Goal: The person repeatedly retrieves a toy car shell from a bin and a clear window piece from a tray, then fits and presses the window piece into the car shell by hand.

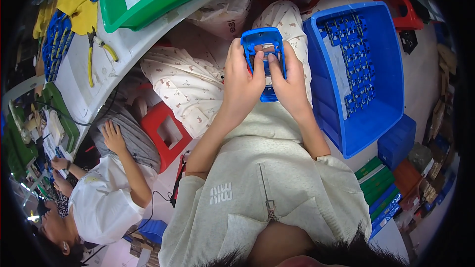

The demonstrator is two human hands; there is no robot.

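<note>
Above my lap I grip a blue plastic shell (261,32) that looks like a toy car body, with window-like openings through it. My left hand (241,76) is closed on its left side, and my right hand (291,81) is closed on its right side. Both thumbs press in close together at the middle of the shell. The fingers behind it are hidden. Right of my knee stands a deep blue bin (324,94), where rows of small blue parts with dark rods (354,54) lie beside a pale sheet.
A green tray (163,7) rests on the white table (111,44) at the upper left, near yellow-handled pliers (91,59) and a yellow cloth (78,2). A co-worker (106,198) sits at left by a red stool (166,133). Green and blue crates (376,183) stand at lower right.
</note>
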